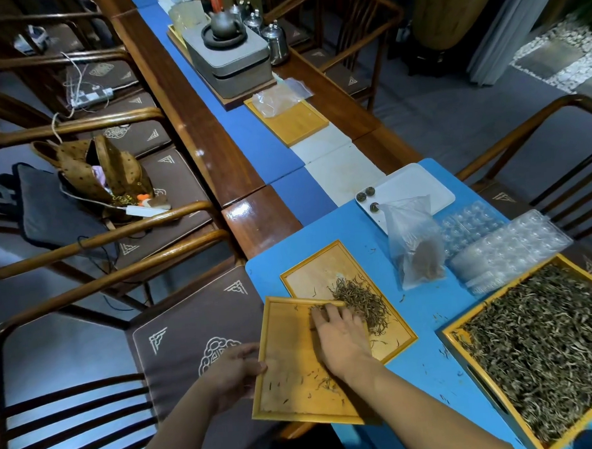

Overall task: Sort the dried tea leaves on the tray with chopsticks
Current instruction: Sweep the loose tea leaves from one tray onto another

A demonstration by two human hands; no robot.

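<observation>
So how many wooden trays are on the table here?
4. One held tray gripped by the left hand; one beneath it with a small leaf pile; a large full tray at right; one farther up. More may be hidden.

The left hand [232, 372] curls its fingers closed in a grip (thumb on top), while the right hand [340, 342] lies palm-down beyond it, fingers straight and spread.

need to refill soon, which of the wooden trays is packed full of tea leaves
The large tray at the far right, covered edge to edge. The tray beyond the hands holds one small pile, and the tray the left hand grips has only scattered bits.
</observation>
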